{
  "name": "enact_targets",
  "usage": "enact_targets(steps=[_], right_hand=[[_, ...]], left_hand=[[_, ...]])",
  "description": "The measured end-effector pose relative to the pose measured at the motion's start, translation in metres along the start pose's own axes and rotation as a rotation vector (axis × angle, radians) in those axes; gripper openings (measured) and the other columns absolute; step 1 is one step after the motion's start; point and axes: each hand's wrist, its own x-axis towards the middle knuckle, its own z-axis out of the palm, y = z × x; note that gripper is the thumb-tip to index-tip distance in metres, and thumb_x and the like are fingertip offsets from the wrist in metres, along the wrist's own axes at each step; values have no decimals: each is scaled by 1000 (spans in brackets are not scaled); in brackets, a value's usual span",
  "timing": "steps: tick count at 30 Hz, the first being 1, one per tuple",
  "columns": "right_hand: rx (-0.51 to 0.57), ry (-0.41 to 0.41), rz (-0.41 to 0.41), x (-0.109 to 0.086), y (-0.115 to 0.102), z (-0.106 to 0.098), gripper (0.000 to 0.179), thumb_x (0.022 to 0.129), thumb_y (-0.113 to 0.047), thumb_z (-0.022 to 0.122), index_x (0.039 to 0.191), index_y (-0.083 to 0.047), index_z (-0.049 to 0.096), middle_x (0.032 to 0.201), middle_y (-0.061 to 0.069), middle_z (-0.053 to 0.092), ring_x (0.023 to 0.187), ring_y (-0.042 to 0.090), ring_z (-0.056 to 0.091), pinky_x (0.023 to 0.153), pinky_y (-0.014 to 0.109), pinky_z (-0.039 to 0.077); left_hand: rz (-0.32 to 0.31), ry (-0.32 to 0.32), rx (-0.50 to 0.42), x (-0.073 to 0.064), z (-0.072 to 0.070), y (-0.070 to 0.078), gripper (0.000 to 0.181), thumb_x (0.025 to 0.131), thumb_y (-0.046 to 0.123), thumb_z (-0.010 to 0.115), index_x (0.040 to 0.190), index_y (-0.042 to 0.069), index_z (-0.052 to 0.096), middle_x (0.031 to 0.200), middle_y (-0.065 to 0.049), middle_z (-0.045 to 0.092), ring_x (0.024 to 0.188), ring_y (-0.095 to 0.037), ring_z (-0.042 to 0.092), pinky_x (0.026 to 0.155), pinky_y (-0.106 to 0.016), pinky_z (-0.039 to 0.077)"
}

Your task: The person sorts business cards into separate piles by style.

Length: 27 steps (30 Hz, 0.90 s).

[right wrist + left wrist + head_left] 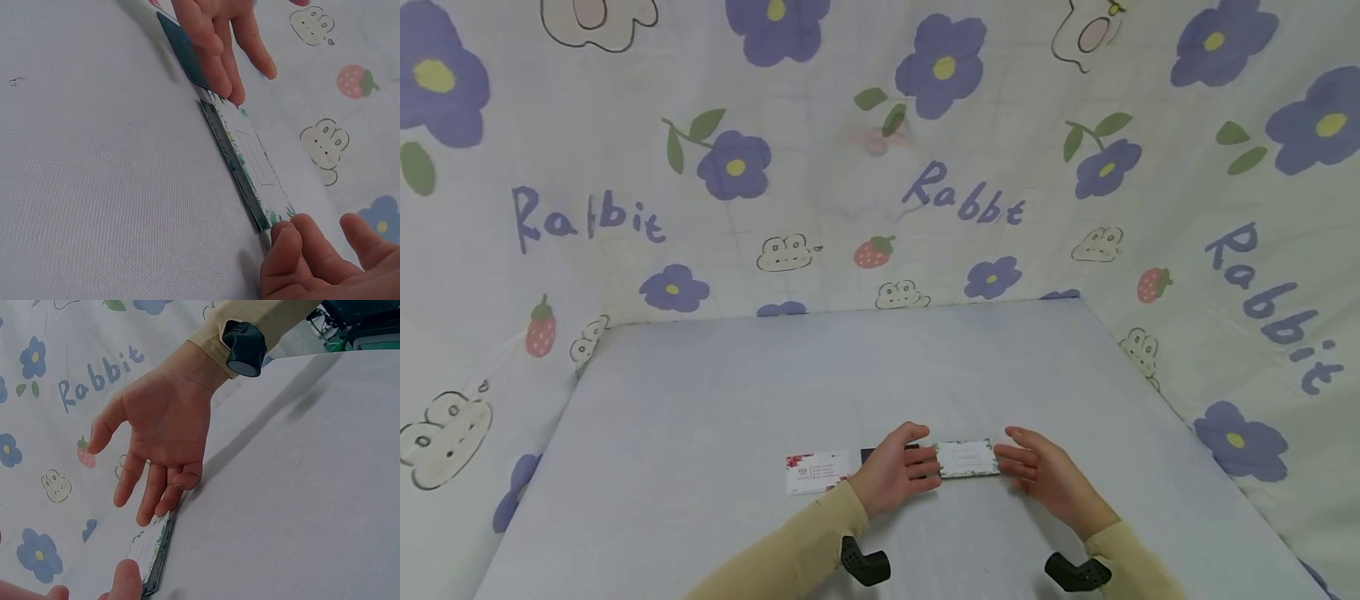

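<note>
A stack of white cards with a leafy green border (967, 458) lies flat on the table between both hands. My left hand (891, 471) is at its left end, palm turned inward, fingertips right at the edge. At the opposite end is my right hand (1048, 475), its loosely bent fingers reaching the short edge in the right wrist view. The side of the stack (234, 165) looks dark green there. Partly hidden behind my left hand lies a dark card (181, 50). Left of it is a white card with red flowers and print (816, 472).
The table (700, 400) has a pale, smooth cover. Behind it and along both sides hangs a white cloth (820, 167) printed with purple flowers, rabbits and strawberries. A black wrist device (865, 562) sits on my left sleeve, another (1077, 573) on the right.
</note>
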Motion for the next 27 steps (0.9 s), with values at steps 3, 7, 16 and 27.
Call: enact_targets(steps=[3,7,16,27], right_hand=[[-16,-2,-5,1,2,0,71,109,-43,35,161,0,13,155,24,46,106,5,61,84,29,49],[-28,-7,-10,2,4,-1,71,110,-44,33,162,-1,12,161,28,36,108,3,60,84,28,49],[-45,1,-22,2,4,0,72,109,-44,34,162,-1,13,161,28,35,109,2,61,86,29,50],[-14,48,-18,1,5,2,67,108,-38,40,159,0,20,139,5,61,105,4,62,85,28,51]], left_hand=[[-2,12,1,1,1,-1,78,101,34,50,159,-4,15,162,-36,25,151,-50,30,120,-55,37],[-7,18,2,1,2,-1,78,101,33,51,159,-4,15,161,-37,25,151,-50,29,119,-55,38],[-12,41,-4,5,2,-2,78,100,32,51,159,-4,16,161,-38,24,151,-51,29,120,-55,37],[-17,47,-10,7,2,-3,78,99,32,52,159,-4,17,161,-37,25,150,-51,31,119,-55,38]])
